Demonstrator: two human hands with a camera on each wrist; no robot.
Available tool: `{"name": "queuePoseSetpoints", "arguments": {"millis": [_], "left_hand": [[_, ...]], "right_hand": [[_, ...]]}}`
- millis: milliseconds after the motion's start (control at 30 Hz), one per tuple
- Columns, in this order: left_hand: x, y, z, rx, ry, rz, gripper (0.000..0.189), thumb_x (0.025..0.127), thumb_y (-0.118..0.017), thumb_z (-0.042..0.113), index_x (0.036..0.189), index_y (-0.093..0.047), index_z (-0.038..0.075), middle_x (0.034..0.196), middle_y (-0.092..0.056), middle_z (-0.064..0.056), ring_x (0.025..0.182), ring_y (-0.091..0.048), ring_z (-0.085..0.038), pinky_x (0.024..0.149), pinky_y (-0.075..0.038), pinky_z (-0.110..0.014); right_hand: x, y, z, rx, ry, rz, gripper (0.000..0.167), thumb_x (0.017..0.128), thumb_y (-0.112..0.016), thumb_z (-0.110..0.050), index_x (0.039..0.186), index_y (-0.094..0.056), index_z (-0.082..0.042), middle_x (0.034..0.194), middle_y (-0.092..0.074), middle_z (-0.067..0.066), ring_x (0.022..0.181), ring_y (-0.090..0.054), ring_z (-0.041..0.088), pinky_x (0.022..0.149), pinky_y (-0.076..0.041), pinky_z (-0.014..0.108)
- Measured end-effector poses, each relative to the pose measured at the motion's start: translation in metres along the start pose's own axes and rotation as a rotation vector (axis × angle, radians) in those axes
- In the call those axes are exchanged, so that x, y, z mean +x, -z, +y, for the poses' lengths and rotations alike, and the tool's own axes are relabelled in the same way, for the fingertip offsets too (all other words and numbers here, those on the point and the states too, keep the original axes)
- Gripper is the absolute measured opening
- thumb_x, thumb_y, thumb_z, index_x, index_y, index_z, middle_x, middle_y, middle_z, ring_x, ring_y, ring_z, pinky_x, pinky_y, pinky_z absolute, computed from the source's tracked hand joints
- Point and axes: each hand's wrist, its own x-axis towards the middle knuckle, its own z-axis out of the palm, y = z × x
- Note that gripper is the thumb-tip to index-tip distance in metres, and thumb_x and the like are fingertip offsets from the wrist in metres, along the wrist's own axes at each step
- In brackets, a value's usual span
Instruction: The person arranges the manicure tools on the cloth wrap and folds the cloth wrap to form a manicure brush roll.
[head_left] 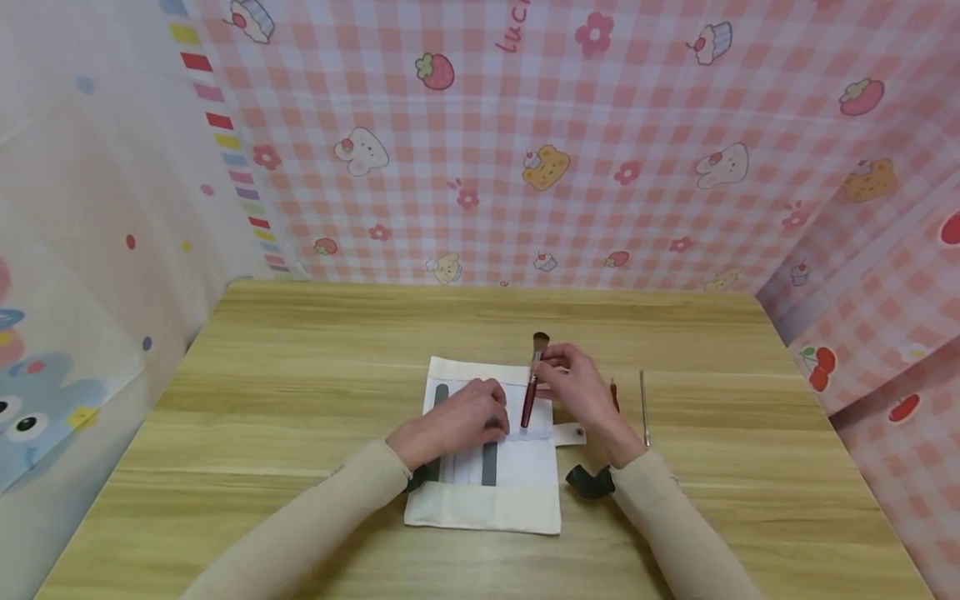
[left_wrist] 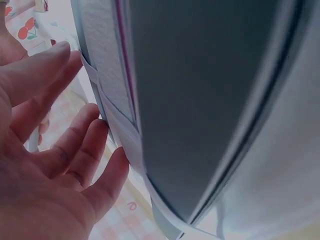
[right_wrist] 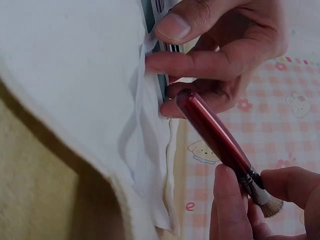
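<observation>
My right hand (head_left: 581, 385) pinches a makeup brush (head_left: 530, 400) near its metal collar, its brown bristles up and its dark red handle pointing down over the case. In the right wrist view the handle (right_wrist: 215, 130) ends close to the left fingers. A white cloth case (head_left: 525, 510) lies unfolded on the table, with grey flat strips (head_left: 489, 467) tucked in it. My left hand (head_left: 461, 423) is over the case's middle, thumb and forefinger pinching a thin white elastic band (right_wrist: 145, 47). The left wrist view shows that band (left_wrist: 115, 112) crossing a wide grey strip (left_wrist: 195, 90).
A snap strap (head_left: 570, 434) sticks out on the case's right side. Beyond the right wrist lie a thin metal rod (head_left: 645, 408) and a short reddish-brown stick (head_left: 615, 396), partly hidden. Patterned cloths (head_left: 480, 167) hang behind the wooden table (head_left: 315, 367).
</observation>
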Motion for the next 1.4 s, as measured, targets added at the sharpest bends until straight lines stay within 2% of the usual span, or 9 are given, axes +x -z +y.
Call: {"name": "queuePoseSetpoints", "arguments": {"millis": [167, 333, 533, 733, 900, 1200, 1400], "left_hand": [[0.002, -0.002, 0.003, -0.015, 0.035, 0.004, 0.003, 0.092, -0.080, 0.013, 0.089, -0.080, 0.011, 0.105, -0.064, -0.004, 0.103, -0.055, -0.022, 0.093, -0.045, -0.037], [0.005, -0.007, 0.004, -0.023, 0.096, 0.016, 0.006, 0.090, -0.081, 0.011, 0.086, -0.077, 0.014, 0.106, -0.061, -0.003, 0.098, -0.052, -0.023, 0.085, -0.045, -0.036], [0.008, -0.009, 0.006, -0.013, 0.152, 0.007, 0.009, 0.092, -0.080, 0.013, 0.085, -0.076, 0.016, 0.108, -0.059, -0.003, 0.097, -0.050, -0.023, 0.080, -0.046, -0.037], [0.008, -0.008, 0.007, 0.004, 0.143, 0.006, 0.015, 0.094, -0.077, 0.013, 0.082, -0.071, 0.017, 0.107, -0.058, -0.005, 0.095, -0.050, -0.024, 0.077, -0.047, -0.038], [0.007, -0.008, 0.006, -0.008, 0.134, 0.009, 0.015, 0.095, -0.076, 0.014, 0.082, -0.069, 0.017, 0.108, -0.058, -0.005, 0.095, -0.050, -0.024, 0.078, -0.046, -0.038], [0.004, -0.007, 0.004, -0.025, 0.114, 0.021, 0.016, 0.095, -0.075, 0.011, 0.082, -0.068, 0.015, 0.108, -0.057, -0.006, 0.096, -0.050, -0.025, 0.078, -0.046, -0.039], [0.003, -0.007, 0.005, -0.018, 0.121, -0.002, 0.016, 0.097, -0.073, 0.011, 0.083, -0.067, 0.015, 0.109, -0.056, -0.007, 0.097, -0.050, -0.025, 0.079, -0.046, -0.040]], "right_hand": [[0.000, -0.003, 0.003, 0.034, -0.022, -0.008, 0.034, 0.102, -0.062, -0.009, 0.129, -0.049, 0.009, 0.115, -0.055, 0.020, 0.094, -0.065, 0.020, 0.085, -0.061, 0.035], [0.002, -0.005, 0.007, 0.036, -0.037, -0.013, 0.033, 0.103, -0.060, -0.009, 0.128, -0.047, 0.009, 0.116, -0.054, 0.020, 0.094, -0.064, 0.020, 0.087, -0.061, 0.037], [0.003, -0.009, 0.010, 0.026, -0.027, -0.018, 0.033, 0.103, -0.060, -0.006, 0.128, -0.047, 0.010, 0.115, -0.054, 0.022, 0.093, -0.064, 0.022, 0.086, -0.061, 0.037], [0.004, -0.013, 0.011, 0.019, -0.032, -0.023, 0.032, 0.102, -0.060, -0.006, 0.127, -0.047, 0.010, 0.113, -0.055, 0.021, 0.092, -0.065, 0.021, 0.085, -0.062, 0.036], [0.004, -0.013, 0.012, -0.028, -0.038, -0.029, 0.034, 0.102, -0.061, -0.007, 0.128, -0.048, 0.010, 0.112, -0.060, 0.022, 0.089, -0.068, 0.021, 0.081, -0.062, 0.034], [0.006, -0.014, 0.012, -0.108, -0.044, -0.062, 0.060, 0.102, -0.063, -0.006, 0.153, -0.034, 0.000, 0.116, -0.064, 0.023, 0.092, -0.070, 0.023, 0.078, -0.062, 0.033], [0.006, -0.014, 0.013, -0.175, -0.031, -0.076, 0.053, 0.102, -0.065, -0.008, 0.149, -0.041, -0.003, 0.110, -0.065, 0.020, 0.087, -0.070, 0.023, 0.075, -0.062, 0.033]]}}
